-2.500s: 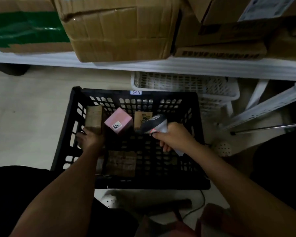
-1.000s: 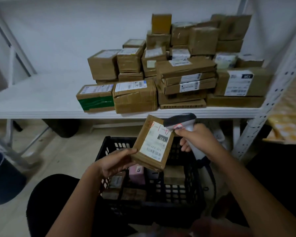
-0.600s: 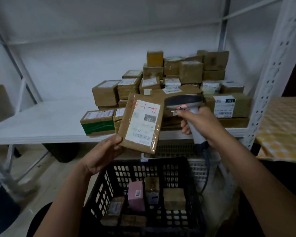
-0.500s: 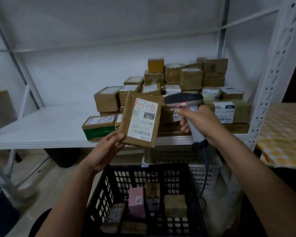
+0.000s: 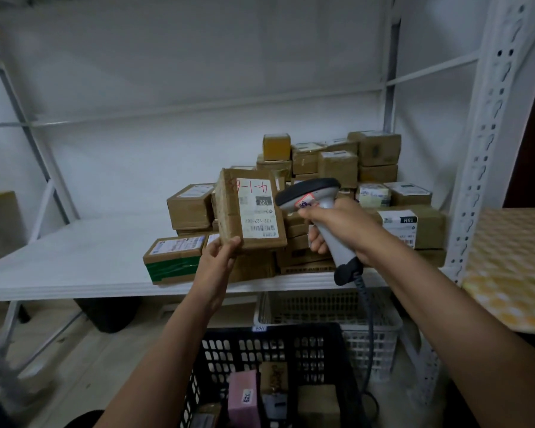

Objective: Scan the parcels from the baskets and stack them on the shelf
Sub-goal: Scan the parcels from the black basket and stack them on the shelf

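Below, in the head view, a black slotted basket (image 5: 272, 350) stands on the floor at the lower edge of the frame. It contains a pink box (image 5: 243, 396) with a small white label, standing upright, a brown carton (image 5: 317, 403) to its right, and further small parcels that are too dark to identify. A white lattice basket (image 5: 328, 307) sits directly behind the black one, under the shelf (image 5: 74, 261); its contents cannot be determined.

The left hand (image 5: 218, 257) holds a flat brown parcel (image 5: 247, 211) by its lower left corner, fingers curled round the edge. The parcel is upright, raised in front of the shelf, with its white label and red handwriting facing the camera. The right hand (image 5: 331, 223) grasps the grey handle of a barcode scanner (image 5: 312, 196), fingers clenched round it. The scanner head is just beside the right edge of the parcel. A coiled cable (image 5: 366, 307) hangs from the handle base past the white basket.

A pile of taped cartons (image 5: 337, 168) occupies the right half of the shelf, partly hidden by the parcel and scanner. A carton with green tape (image 5: 173, 261) lies at the front edge. A perforated white upright (image 5: 488, 134) stands on the right.
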